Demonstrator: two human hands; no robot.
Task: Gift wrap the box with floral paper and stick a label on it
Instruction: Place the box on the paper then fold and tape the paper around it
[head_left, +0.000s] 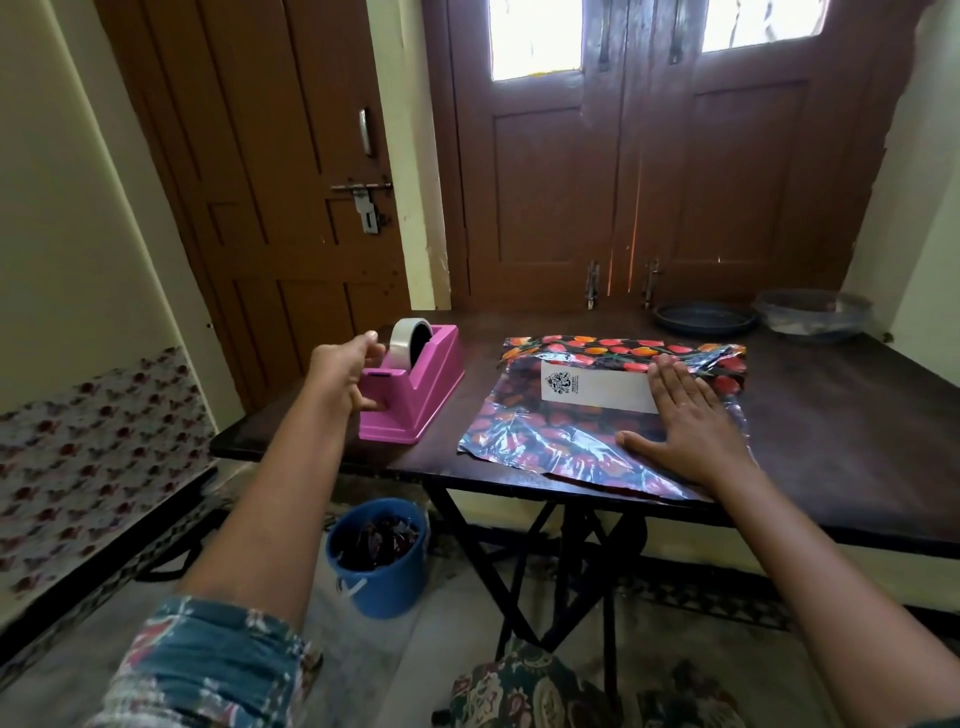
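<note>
Taping step: pressing floral paper (519, 431) over the box (592, 389) on the table (831, 441) with flat, spread right hand (691, 415), gripping the pink tape dispenser (426, 384) with curled left hand (340, 376); next, probably pulling a strip.

Pink and florals on a dark brown table (831, 441)

The tape dispenser (421, 384) is bright pink, its roll (406, 338) pale and translucent. The floral paper (597, 347) is black with red and orange tulips, and its folded-over side is duller, bluish with muted red. The box (597, 391) face is white with a small black emblem. The bucket (382, 577) is blue, and the sleeve (208, 665) blue with red and white print.
</note>
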